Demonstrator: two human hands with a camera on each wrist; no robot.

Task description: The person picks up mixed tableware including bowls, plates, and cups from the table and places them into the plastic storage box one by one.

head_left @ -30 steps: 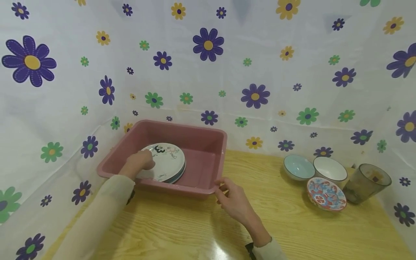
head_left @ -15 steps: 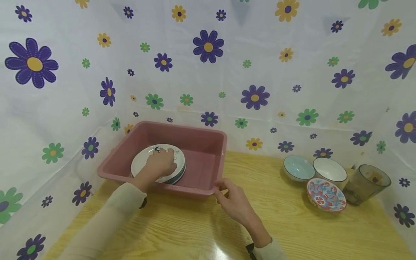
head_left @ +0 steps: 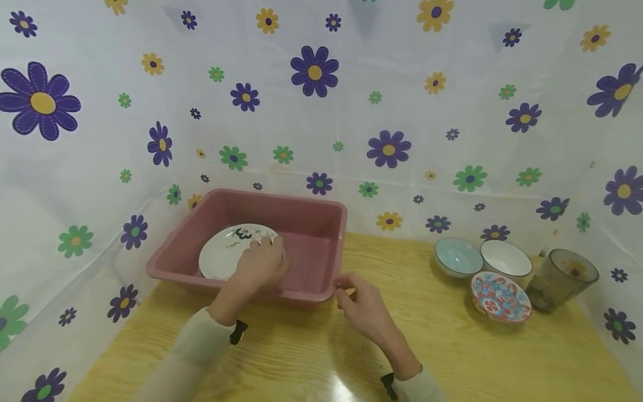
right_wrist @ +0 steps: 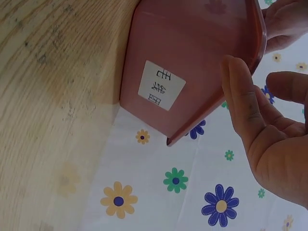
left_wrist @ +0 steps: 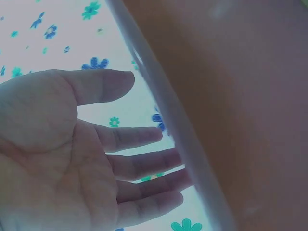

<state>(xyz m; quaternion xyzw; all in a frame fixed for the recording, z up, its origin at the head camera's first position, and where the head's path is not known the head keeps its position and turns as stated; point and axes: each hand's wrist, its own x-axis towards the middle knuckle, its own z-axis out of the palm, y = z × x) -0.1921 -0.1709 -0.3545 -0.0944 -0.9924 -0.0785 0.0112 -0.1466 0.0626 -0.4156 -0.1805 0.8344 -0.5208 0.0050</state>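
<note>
A white plate (head_left: 226,251) with a dark and floral print lies on the left side of a pink basin (head_left: 313,262). My left hand (head_left: 261,261) overlaps the plate's right edge in the head view, with the wrist above the basin's front rim. In the left wrist view the fingers of that left hand (left_wrist: 96,154) are stretched out and spread, the thumb apart, right by the basin's rim. My right hand (head_left: 365,308) touches the basin's front right corner with its fingertips. The right wrist view shows the right hand's fingers (right_wrist: 243,91) extended at the rim, the thumb separate.
On the right of the wooden table (head_left: 402,340) stand a light blue bowl (head_left: 458,258), a white bowl (head_left: 505,258), a red-and-blue patterned bowl (head_left: 500,297) and a tinted cup (head_left: 560,282). A flowered curtain (head_left: 341,117) hangs behind. The basin carries a white label (right_wrist: 161,85).
My left hand has moved right across the plate, from its left side to its right edge, uncovering the left part. The right hand has stayed at the basin's corner.
</note>
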